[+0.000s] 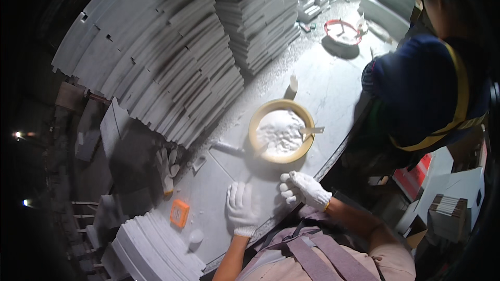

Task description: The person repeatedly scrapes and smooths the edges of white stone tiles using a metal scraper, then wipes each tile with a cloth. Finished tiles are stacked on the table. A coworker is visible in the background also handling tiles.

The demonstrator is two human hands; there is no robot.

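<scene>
The left hand (242, 209), in a white work glove, lies flat and open on the grey stone tabletop (317, 80), fingers spread and clamped on nothing. The right hand (302, 189), gloved the same, rests just beside it at the near edge with fingers curled loosely, also empty as far as can be seen. Just beyond both hands sits a yellow basin (281, 131) of white powder or paste, with a scraper (311, 130) lying across its right rim.

The basin stands near the tabletop's curved right edge, so a careless push could probably tip it off or spill the white stuff over the slab. The scraper looks only loosely balanced and might slide in.

Open room is narrow: tall stacks of stone tiles (172, 57) crowd the left side, another low stack (151, 250) lies at lower left near an orange block (179, 213), and a second person in a dark blue top (422, 88) stands close on the right. A red-rimmed bowl (342, 32) sits far off.
</scene>
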